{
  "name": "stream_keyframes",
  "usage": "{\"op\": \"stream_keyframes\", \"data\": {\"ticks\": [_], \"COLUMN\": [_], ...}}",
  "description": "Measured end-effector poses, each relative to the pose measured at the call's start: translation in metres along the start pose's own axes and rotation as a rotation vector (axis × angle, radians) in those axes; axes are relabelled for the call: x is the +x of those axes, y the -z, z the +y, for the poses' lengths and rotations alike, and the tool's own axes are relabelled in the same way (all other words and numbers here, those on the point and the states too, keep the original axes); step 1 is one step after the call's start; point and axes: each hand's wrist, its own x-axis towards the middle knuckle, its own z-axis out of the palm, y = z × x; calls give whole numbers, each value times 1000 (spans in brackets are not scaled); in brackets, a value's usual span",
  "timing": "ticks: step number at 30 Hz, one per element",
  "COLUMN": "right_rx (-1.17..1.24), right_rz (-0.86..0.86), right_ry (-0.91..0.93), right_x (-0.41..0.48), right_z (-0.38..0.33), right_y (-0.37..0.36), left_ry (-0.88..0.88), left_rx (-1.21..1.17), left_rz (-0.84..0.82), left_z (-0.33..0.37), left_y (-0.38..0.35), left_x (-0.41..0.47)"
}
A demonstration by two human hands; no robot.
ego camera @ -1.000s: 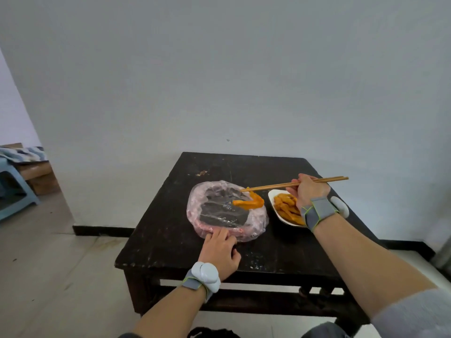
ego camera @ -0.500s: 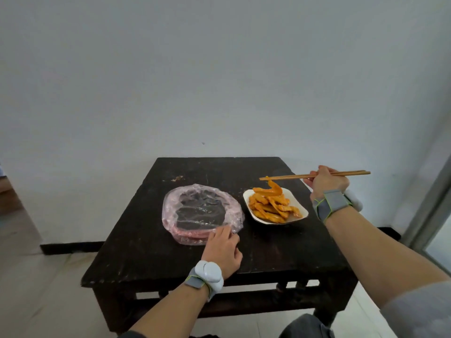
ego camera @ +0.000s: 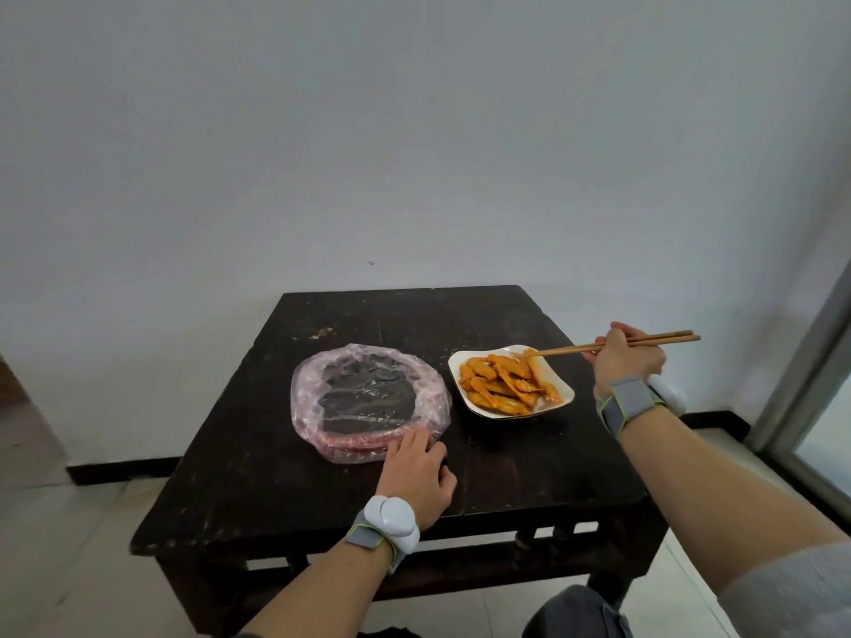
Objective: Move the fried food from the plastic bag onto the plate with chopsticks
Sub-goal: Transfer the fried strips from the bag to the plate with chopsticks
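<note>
**Last piece lands on the plate, bag looks empty**

And there it goes! A second ago an orange piece was riding the chopsticks (ego camera: 608, 346) out of the plastic bag (ego camera: 368, 400); half a second ago it was hanging over the heap; now it sits at the far edge of the pile, and the tips are resting right at it. Whether the tips have let go yet is too fine to call from here.

The landmark is the white plate (ego camera: 564, 398). The fried food (ego camera: 509, 382) is heaped on it, a good dozen orange strips. The bag lies just beside the plate on its left, flattened out on the dark desk (ego camera: 529, 476), and nothing orange shows inside it any more, only clear film with a pinkish rim over the dark wood. By my reading, the transfer is done or very nearly so.

The right hand (ego camera: 621, 361) hovers off the plate's right side, fingers clamped on the chopsticks, which run nearly level with their tips over the plate's far rim. The left hand (ego camera: 416, 472) sits at the bag's near edge, to the plate's near left, fingers loosely curled and spread, fingertips pressing the film flat but gripping nothing.

What's left? Probably just a check of the bag's folds for a hidden scrap, then lifting the chopsticks clear without dragging that top piece off the pile.
</note>
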Motion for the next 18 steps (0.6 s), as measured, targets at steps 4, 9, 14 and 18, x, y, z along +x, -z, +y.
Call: {"op": "stream_keyframes", "data": {"ticks": [4,9,14,18], "right_rx": [-22,-29,-9,22], "right_rz": [-21,-21,-33,-86], "right_ry": [-4,16,55,61], "right_x": [-9,-15,-21,-26], "right_z": [9,7,-3,-16], "right_y": [-4,-4,-8,-17], "left_ry": [2,6,17,29], "left_rx": [-8,1,26,44], "left_rz": [6,18,5,1], "left_z": [-1,0,1,-6], "left_y": [0,2,4,7], "left_x": [-1,-2,-3,-5]}}
